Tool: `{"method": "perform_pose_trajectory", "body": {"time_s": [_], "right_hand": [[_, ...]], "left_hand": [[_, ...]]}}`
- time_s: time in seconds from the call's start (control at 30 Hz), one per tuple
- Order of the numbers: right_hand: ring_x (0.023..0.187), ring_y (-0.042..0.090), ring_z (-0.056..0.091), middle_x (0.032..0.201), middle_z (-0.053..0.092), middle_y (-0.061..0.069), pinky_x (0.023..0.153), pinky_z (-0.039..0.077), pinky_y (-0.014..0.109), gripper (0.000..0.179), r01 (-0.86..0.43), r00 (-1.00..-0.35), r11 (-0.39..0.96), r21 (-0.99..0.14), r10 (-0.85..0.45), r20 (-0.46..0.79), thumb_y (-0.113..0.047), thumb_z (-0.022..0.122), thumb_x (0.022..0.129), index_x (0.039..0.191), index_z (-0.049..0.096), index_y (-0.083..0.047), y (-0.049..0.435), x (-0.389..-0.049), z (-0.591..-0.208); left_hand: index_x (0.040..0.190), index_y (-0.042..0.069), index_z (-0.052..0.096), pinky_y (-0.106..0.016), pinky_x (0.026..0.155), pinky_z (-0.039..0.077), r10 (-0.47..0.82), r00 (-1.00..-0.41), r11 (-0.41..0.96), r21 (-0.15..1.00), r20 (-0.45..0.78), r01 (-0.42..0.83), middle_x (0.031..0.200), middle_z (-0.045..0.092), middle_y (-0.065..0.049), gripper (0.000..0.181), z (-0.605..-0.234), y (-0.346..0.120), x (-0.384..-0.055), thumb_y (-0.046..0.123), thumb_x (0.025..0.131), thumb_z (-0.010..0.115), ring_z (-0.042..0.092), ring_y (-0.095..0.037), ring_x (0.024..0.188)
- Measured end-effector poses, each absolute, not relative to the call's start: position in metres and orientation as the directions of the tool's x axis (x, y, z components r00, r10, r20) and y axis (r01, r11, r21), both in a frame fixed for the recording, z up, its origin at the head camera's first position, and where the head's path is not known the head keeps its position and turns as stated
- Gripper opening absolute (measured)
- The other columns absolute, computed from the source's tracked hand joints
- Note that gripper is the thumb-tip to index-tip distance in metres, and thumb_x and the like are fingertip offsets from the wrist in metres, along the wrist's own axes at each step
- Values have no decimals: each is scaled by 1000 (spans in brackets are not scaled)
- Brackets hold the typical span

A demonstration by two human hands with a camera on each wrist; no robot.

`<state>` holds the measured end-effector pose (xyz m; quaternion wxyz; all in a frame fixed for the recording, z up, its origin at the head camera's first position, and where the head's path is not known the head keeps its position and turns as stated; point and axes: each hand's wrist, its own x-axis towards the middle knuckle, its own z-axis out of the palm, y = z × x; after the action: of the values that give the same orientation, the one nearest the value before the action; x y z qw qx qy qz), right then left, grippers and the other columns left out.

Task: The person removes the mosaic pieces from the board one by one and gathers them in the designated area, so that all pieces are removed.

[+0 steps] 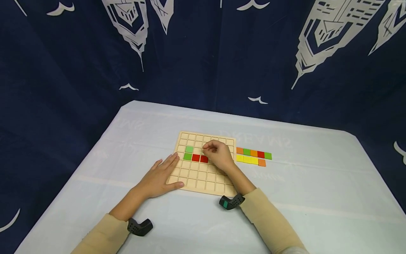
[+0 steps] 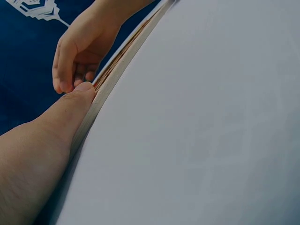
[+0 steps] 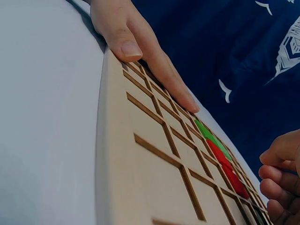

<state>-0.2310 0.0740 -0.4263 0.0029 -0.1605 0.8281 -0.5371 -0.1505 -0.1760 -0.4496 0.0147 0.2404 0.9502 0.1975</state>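
A light wooden grid board lies on the table. Seated in its cells are a light green tile, a darker green tile and two red tiles. My left hand rests along the board's left side, fingers extended and thumb at the near edge. Over the board, just beyond the right red tile, is my right hand with its fingers bent and thumb close to the index fingertip. Whether a tile sits between those fingertips cannot be made out. In the right wrist view, the right hand's curled fingers show at the edge.
Two rows of loose tiles lie right of the board: an upper row with orange, green and red tiles, and a lower row with yellow tiles and an orange one. A white cloth covers the table; a dark blue curtain hangs behind.
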Motion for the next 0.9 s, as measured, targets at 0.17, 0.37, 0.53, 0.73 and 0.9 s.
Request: {"method": "perform_pose_trajectory", "body": {"time_s": [0.17,0.37,0.53,0.73,0.9], "right_hand": [[82,20,58,87,65,7,77,49,30,8,-280,-940,355,-892,-289,180,-4,67,89,95,69,1,64,-234,-428],[80,18,59,86,66,6,73,50,28,7,-306,-934,371,-877,-293,202,-4,68,88,93,69,0,56,-238,-432],[79,17,59,85,65,4,71,50,27,5,-294,-936,383,-876,-300,184,-5,68,88,93,69,-2,51,-240,-433],[78,17,59,84,65,3,71,50,27,6,-278,-939,428,-860,-311,149,-6,67,88,93,68,-4,42,-243,-431],[76,15,59,83,65,3,68,49,26,7,-267,-941,483,-834,-318,117,-7,67,88,94,68,-4,37,-245,-431]], "left_hand": [[155,3,21,-53,116,14,465,-882,804,382,73,455,162,14,-7,95,-449,-176,-152,64,89,54,15,-24,148],[155,4,21,-53,116,13,466,-882,802,387,71,455,162,14,-7,95,-449,-175,-152,64,89,54,14,-24,148],[155,4,20,-53,115,14,466,-882,803,386,70,455,162,14,-7,95,-449,-176,-151,64,89,54,14,-24,148],[155,3,21,-53,116,14,469,-880,803,378,73,460,162,14,-7,94,-450,-177,-152,64,90,53,14,-23,148],[155,3,21,-53,115,14,472,-878,798,386,77,463,162,15,-7,94,-450,-177,-152,63,90,54,15,-24,148]]}}
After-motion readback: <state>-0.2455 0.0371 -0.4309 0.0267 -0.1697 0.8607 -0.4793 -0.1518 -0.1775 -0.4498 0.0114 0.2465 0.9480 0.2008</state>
